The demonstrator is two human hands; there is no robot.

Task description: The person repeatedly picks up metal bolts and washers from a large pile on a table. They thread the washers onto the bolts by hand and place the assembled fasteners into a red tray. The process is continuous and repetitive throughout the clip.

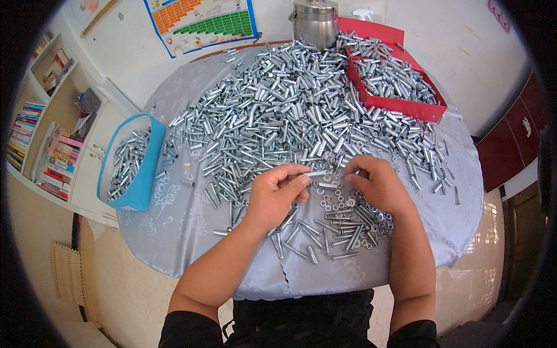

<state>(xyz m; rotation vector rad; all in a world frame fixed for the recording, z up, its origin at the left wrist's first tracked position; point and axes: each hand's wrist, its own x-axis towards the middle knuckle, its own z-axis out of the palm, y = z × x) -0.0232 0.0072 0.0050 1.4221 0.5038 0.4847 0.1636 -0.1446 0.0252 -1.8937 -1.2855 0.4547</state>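
Your left hand (274, 194) pinches one short metal tube (317, 173) between thumb and forefinger, with the other fingers curled in beneath. The tube lies nearly level, its long axis running left to right across your view, one end buried in your left fingertips and the free end pointing toward your right hand (378, 185). It sits just above the table, at the near edge of the big heap of tubes (290, 104).

Your right hand is close to that free end, its fingers bent and drawn together at the tips; they seem to nip something small, but you cannot tell what, as it is too small to make out. The two hands are near each other yet not touching.

Below and between your hands lies a scatter of small metal rings (339, 204), mixed with a loose bunch of thinner metal pins (342, 229) that point every which way.

The round table (191, 232) wears a grey patterned cloth. At your left, a blue box (139, 180) hangs at the table's edge, holding more tubes. Far right, a red tray (406, 106) holds another lot. A steel pot (314, 23) stands at the far rim of the table.
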